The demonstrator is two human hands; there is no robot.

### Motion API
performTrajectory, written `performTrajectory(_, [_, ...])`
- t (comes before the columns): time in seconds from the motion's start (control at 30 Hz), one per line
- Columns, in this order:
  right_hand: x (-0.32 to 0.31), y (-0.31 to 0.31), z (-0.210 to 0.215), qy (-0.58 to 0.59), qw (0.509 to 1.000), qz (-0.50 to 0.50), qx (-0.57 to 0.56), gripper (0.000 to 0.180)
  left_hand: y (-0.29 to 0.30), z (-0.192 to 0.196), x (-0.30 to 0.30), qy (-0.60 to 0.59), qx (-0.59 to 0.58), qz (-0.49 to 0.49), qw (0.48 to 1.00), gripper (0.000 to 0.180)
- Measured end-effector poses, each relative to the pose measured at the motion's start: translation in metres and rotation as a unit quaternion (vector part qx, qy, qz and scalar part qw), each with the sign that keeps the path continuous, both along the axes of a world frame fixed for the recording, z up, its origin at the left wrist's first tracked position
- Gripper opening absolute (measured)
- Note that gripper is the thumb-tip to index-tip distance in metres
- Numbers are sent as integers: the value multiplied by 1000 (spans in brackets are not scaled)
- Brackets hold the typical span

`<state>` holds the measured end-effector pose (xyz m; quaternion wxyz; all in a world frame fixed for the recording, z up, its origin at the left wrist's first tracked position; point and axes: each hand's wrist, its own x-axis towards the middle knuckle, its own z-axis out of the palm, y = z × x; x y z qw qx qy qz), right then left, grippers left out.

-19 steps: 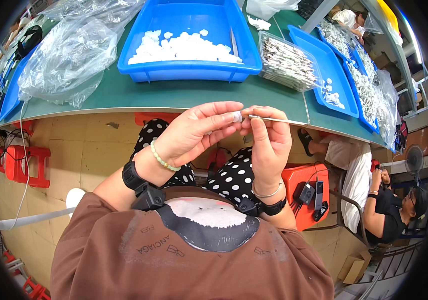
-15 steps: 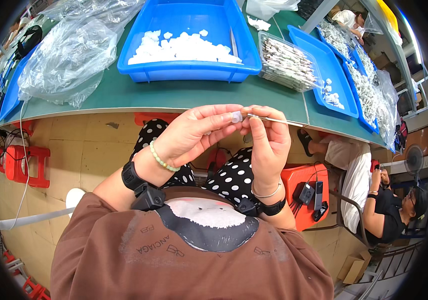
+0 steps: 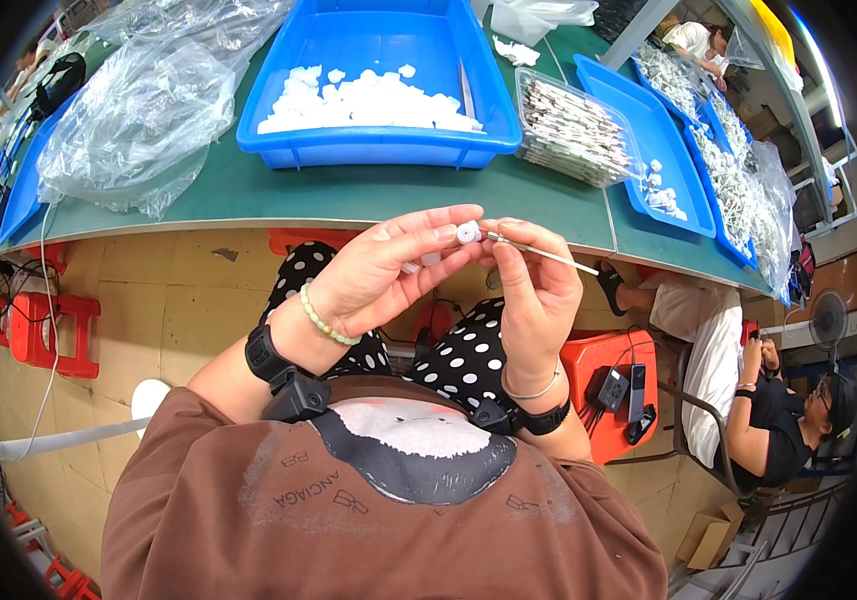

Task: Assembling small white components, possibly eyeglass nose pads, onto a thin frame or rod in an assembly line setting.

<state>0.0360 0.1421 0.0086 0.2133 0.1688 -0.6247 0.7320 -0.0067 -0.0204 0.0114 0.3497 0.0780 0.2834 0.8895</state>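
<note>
Between the thumb and fingertips of my left hand is a small round white plastic cap, its face turned toward me. More white pieces show partly under those fingers. My right hand pinches a thin white rod with a metal tip, its tip pointing left at the cap. Tip and cap are very close; I cannot tell whether they touch. Both hands are held in front of the table's near edge, above my lap. Beyond them a blue bin holds a heap of white plastic pieces.
A clear box of thin rods stands right of the bin, beside a blue tray with a few white pieces. Clear plastic bags cover the table's left. An orange stool carries black devices. Another person sits at right.
The cap in my left hand has turned its round face toward me. The rod in my right hand has tilted, its outer end now lower. The rod's tip is slightly farther left.
</note>
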Motion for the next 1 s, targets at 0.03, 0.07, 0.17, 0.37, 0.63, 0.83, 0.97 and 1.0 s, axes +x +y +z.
performTrajectory(0.03, [0, -1, 1, 1, 1000, 0, 0, 19, 0, 0, 0, -1, -4, 3, 1000, 33])
performTrajectory(0.07, [1, -2, 2, 0, 1000, -2, 1, 19, -1, 1, 0, 0, -4, 3, 1000, 33])
performTrajectory(0.17, [2, -4, 3, 5, 1000, -18, 10, 19, -1, 4, 1, 13, -22, 7, 1000, 33])
performTrajectory(0.37, [-1, -6, 0, 34, 994, -74, 70, 19, 1, 5, 1, 12, -61, 20, 998, 33])
performTrajectory(0.63, [0, -7, 9, 64, 979, -128, 142, 17, 3, 5, 2, 30, -77, 34, 996, 32])
performTrajectory(0.83, [4, -6, 16, 57, 971, -135, 190, 16, 3, 1, 3, 41, -75, 40, 996, 29])
performTrajectory(0.97, [7, -7, 24, 55, 966, -141, 209, 16, 3, 0, 2, 66, -91, 43, 993, 30])
performTrajectory(1.0, [7, -7, 26, 54, 963, -142, 222, 15, 3, -2, 2, 63, -96, 45, 992, 30])
